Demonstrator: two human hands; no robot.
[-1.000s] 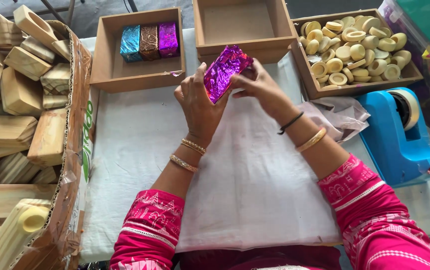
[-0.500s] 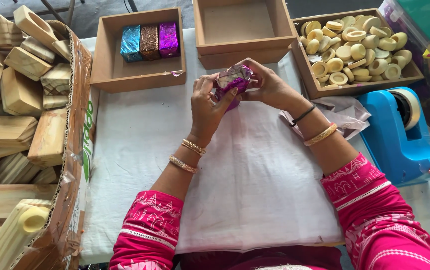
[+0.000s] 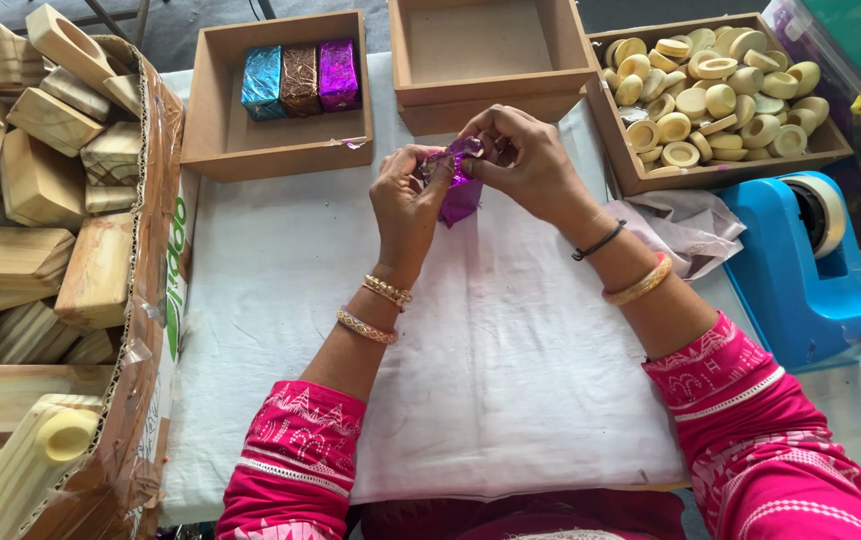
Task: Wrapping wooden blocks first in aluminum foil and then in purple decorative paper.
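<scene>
Hands meet above the white-covered worktop, near its far edge. Left hand has its grip closed on a small purple foil-wrapped piece, fingers curled round its left side; right hand pinches the foil at the top of the same piece with thumb and fingertips pressed together. The piece is held clear of the cloth, between both hands, just in front of an empty wooden tray. Bangles sit on both wrists; pink patterned sleeves cover the forearms. Beyond the left hand, a second wooden tray holds three wrapped blocks side by side at its far wall: blue, bronze and purple. Beyond the right hand, a third tray is filled with pale round wooden rings. Crumpled white sheeting lies beside the right forearm, touching a blue tape dispenser at the worktop's right edge. A cardboard box of pale wooden blocks stands along the left edge.
</scene>
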